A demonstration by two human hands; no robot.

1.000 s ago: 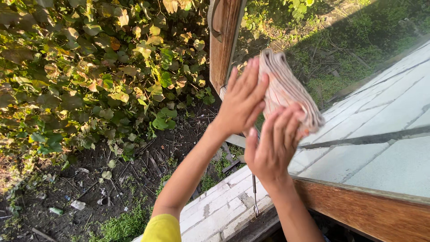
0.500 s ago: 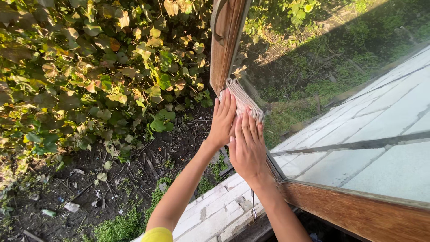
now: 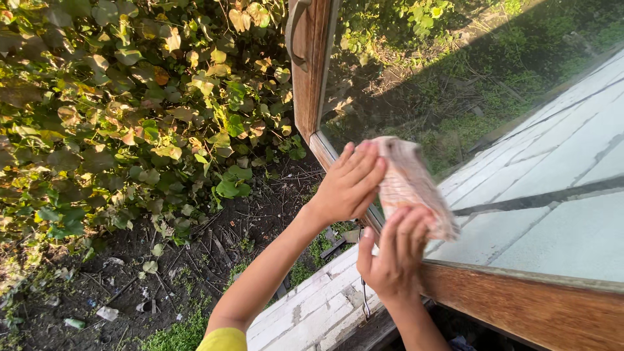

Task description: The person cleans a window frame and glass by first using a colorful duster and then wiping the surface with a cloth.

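Right hand nearest camera: fingers curled up against the lower edge of the cloth, pressing it to the pane; no closed grip, thumb free. Left hand just beyond: flat, fingers straight and together, palm on the cloth's left side. Cloth is a folded, pale striped wad, lying on the glass near the sash's lower corner, between both hands. Wooden frame runs under the right wrist; a metal hook hangs beside white sill bricks. Further out: handle on the upright frame, leafy bushes, bare soil below.
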